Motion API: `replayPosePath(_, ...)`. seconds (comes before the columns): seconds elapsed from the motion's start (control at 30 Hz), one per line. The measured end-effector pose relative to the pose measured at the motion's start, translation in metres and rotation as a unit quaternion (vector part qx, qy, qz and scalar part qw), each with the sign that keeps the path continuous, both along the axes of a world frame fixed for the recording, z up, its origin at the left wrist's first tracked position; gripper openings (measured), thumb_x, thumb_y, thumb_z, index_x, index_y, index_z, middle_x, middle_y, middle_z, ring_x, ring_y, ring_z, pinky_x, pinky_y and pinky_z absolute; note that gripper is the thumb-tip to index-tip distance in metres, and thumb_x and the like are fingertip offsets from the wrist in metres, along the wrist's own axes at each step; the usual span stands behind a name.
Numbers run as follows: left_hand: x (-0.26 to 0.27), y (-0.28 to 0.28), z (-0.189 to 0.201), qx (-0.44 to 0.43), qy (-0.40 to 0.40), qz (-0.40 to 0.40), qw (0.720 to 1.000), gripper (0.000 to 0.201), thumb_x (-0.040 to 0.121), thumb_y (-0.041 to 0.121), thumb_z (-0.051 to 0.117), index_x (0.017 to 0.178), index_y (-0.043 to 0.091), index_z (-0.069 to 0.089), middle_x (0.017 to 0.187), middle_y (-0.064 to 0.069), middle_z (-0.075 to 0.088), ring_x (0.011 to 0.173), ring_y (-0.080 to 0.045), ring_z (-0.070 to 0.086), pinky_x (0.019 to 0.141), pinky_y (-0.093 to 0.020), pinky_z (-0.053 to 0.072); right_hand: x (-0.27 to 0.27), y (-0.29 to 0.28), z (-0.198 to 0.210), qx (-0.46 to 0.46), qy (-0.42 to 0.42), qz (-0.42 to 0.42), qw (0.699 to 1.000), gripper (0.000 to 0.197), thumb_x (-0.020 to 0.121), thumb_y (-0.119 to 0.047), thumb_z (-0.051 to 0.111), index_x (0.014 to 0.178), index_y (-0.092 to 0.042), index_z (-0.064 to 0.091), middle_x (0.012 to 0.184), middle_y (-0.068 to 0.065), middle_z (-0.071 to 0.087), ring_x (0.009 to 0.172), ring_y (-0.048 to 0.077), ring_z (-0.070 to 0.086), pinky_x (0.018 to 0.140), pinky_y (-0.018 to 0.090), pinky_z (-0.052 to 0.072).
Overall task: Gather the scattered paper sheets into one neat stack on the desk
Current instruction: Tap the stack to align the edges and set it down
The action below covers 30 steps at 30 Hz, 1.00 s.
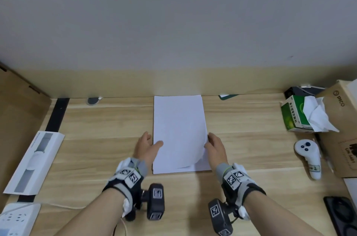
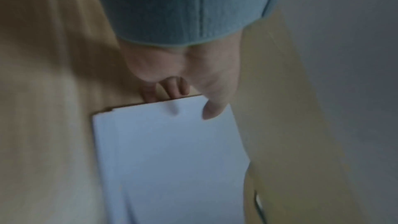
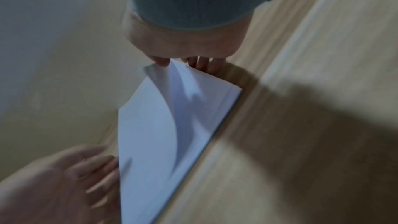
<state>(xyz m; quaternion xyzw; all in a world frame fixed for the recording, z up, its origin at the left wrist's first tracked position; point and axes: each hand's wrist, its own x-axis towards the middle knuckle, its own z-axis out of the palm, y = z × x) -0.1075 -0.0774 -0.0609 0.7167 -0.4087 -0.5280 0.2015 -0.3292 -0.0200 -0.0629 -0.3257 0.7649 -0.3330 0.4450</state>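
A stack of white paper sheets (image 1: 178,120) lies lengthwise in the middle of the wooden desk (image 1: 96,120), its far end at the wall. My left hand (image 1: 147,147) is at the stack's left edge: its thumb rests on the top sheet (image 2: 163,151) and its fairly straight fingers (image 3: 96,168) touch the edge. My right hand (image 1: 214,147) is at the right edge. It pinches the top sheet's edge (image 3: 170,69) between thumb and fingers, so the near right part of that sheet curls up off the stack (image 3: 202,108).
At the right stand a green tissue box (image 1: 295,118), a white controller (image 1: 309,158) and a brown PICO carton (image 1: 343,129). A dark case (image 1: 340,214) lies at the near right. A long white box (image 1: 34,162), a power strip (image 1: 17,218) and cardboard (image 1: 19,108) occupy the left.
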Motion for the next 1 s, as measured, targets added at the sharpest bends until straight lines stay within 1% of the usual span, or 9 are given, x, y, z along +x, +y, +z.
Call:
replayPosePath(0.07, -0.006, -0.020, 0.005, 0.039, -0.001, 0.003, 0.999, 0.032, 0.086, 0.016, 0.061, 0.117, 0.017, 0.051, 0.122, -0.007, 0.052, 0.101, -0.022, 0.053, 0.089, -0.033, 0.043, 0.000, -0.019, -0.003, 0.038, -0.012, -0.044, 0.998, 0.040, 0.075, -0.033, 0.037, 0.099, -0.018, 0.064, 0.113, 0.005, 0.060, 0.102, 0.026, 0.054, 0.094, 0.040, 0.044)
replayPosePath(0.13, -0.007, -0.031, 0.001, 0.084, 0.009, 0.023, 0.996, 0.051, 0.082, 0.011, 0.062, 0.130, 0.007, 0.049, 0.123, -0.013, 0.056, 0.104, -0.028, 0.058, 0.089, -0.039, 0.047, -0.002, -0.028, -0.006, 0.067, -0.026, -0.087, 0.994, 0.032, 0.081, -0.045, 0.035, 0.085, -0.023, 0.058, 0.108, 0.006, 0.063, 0.096, 0.027, 0.056, 0.090, 0.038, 0.043)
replayPosePath(0.23, -0.001, -0.032, -0.006, 0.122, 0.004, 0.020, 0.992, 0.042, 0.068, 0.005, 0.067, 0.107, -0.008, 0.063, 0.107, -0.021, 0.067, 0.092, -0.033, 0.067, 0.086, -0.043, 0.055, -0.006, -0.026, -0.007, 0.107, -0.036, -0.074, 0.991, 0.040, 0.093, -0.051, 0.047, 0.120, -0.023, 0.058, 0.118, 0.001, 0.058, 0.114, 0.029, 0.055, 0.093, 0.038, 0.041)
replayPosePath(0.4, -0.001, -0.007, 0.002, 0.081, 0.022, -0.017, 0.996, 0.031, 0.075, 0.001, 0.062, 0.105, 0.006, 0.067, 0.100, -0.013, 0.072, 0.092, -0.032, 0.070, 0.088, -0.048, 0.056, -0.005, -0.011, -0.008, 0.154, -0.001, 0.026, 0.988, 0.007, 0.077, -0.017, 0.066, 0.084, -0.015, 0.066, 0.095, 0.006, 0.071, 0.090, 0.031, 0.068, 0.078, 0.039, 0.058)
replayPosePath(0.53, 0.000, 0.003, 0.024, 0.017, 0.105, 0.018, 0.994, 0.031, 0.083, -0.005, 0.060, 0.111, 0.007, 0.063, 0.108, -0.016, 0.071, 0.097, -0.034, 0.069, 0.088, -0.047, 0.056, 0.000, -0.010, 0.023, 0.060, -0.055, 0.010, 0.997, 0.024, 0.080, -0.001, 0.066, 0.103, -0.009, 0.065, 0.100, 0.009, 0.072, 0.088, 0.027, 0.069, 0.083, 0.043, 0.059)
replayPosePath(0.67, 0.004, -0.007, 0.075, -0.075, 0.143, 0.016, 0.987, 0.033, 0.085, -0.002, 0.063, 0.116, 0.010, 0.060, 0.110, -0.010, 0.070, 0.098, -0.027, 0.067, 0.088, -0.042, 0.054, -0.004, -0.020, 0.080, -0.064, -0.088, -0.014, 0.994, 0.026, 0.082, 0.011, 0.063, 0.100, -0.009, 0.063, 0.095, 0.005, 0.071, 0.080, 0.018, 0.066, 0.069, 0.027, 0.056)
replayPosePath(0.77, 0.002, -0.019, 0.110, -0.141, 0.127, 0.007, 0.982, 0.027, 0.083, -0.005, 0.063, 0.098, 0.018, 0.064, 0.098, -0.006, 0.070, 0.089, -0.023, 0.067, 0.084, -0.037, 0.053, -0.004, -0.032, 0.111, -0.101, -0.105, -0.032, 0.989, 0.027, 0.083, 0.014, 0.062, 0.094, -0.010, 0.065, 0.086, 0.000, 0.070, 0.077, 0.016, 0.065, 0.058, 0.016, 0.053)
replayPosePath(0.9, 0.000, -0.018, 0.126, -0.135, 0.096, 0.006, 0.986, 0.021, 0.075, -0.005, 0.069, 0.076, 0.016, 0.067, 0.078, -0.001, 0.068, 0.073, -0.015, 0.062, 0.068, -0.027, 0.049, 0.001, -0.032, 0.126, -0.105, -0.118, -0.012, 0.987, 0.031, 0.076, 0.015, 0.067, 0.081, -0.016, 0.068, 0.081, 0.003, 0.070, 0.072, 0.015, 0.063, 0.059, 0.024, 0.052)
replayPosePath(1.0, 0.000, -0.013, 0.117, -0.135, 0.098, 0.007, 0.986, 0.019, 0.071, 0.000, 0.072, 0.086, 0.011, 0.071, 0.080, -0.002, 0.070, 0.074, -0.013, 0.062, 0.072, -0.031, 0.050, 0.005, -0.032, 0.119, -0.089, -0.135, -0.011, 0.987, 0.030, 0.074, 0.011, 0.070, 0.087, -0.017, 0.070, 0.087, 0.006, 0.073, 0.077, 0.019, 0.067, 0.061, 0.028, 0.052)
